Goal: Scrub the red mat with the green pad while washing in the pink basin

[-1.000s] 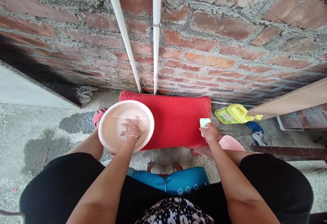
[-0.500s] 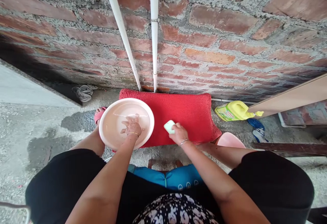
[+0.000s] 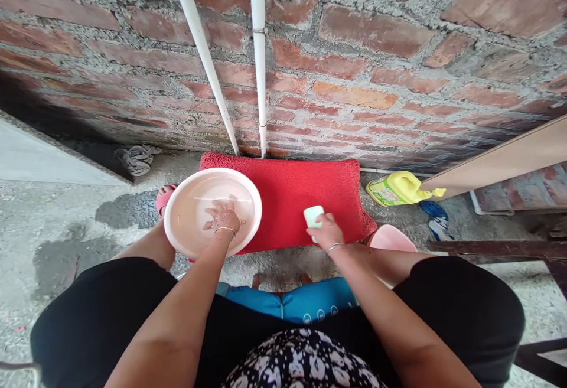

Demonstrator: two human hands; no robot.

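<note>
From where I stand, the left hand point(image 3: 225, 221) is down in the basin point(image 3: 173, 225), at centre left of the frame, its grip spread, fingers apart under the water point(image 3: 244, 206). A thin bangle point(image 3: 225, 230) circles that wrist. The basin, pale pink and wide, sits over the left end of a red cloth point(image 3: 283, 199), which fills the middle of the frame at the foot of a brick wall point(image 3: 354, 57). Right of centre, the right hand point(image 3: 326, 233) has its grip clamped on a pale green block point(image 3: 312, 215), thumb to one side and fingers to the other; the block is over the lower part of the cloth, well apart from the basin. I can't tell whether it is pressed to the cloth. Further right I see a yellow bottle point(image 3: 396, 188), its cap pointing right, and below it a pink bowl point(image 3: 390, 237) partly behind the leg. Two white pipes point(image 3: 258, 51) run down the wall from the top, and a grey rag point(image 3: 136, 159) lies on the floor point(image 3: 22, 228) at left
</note>
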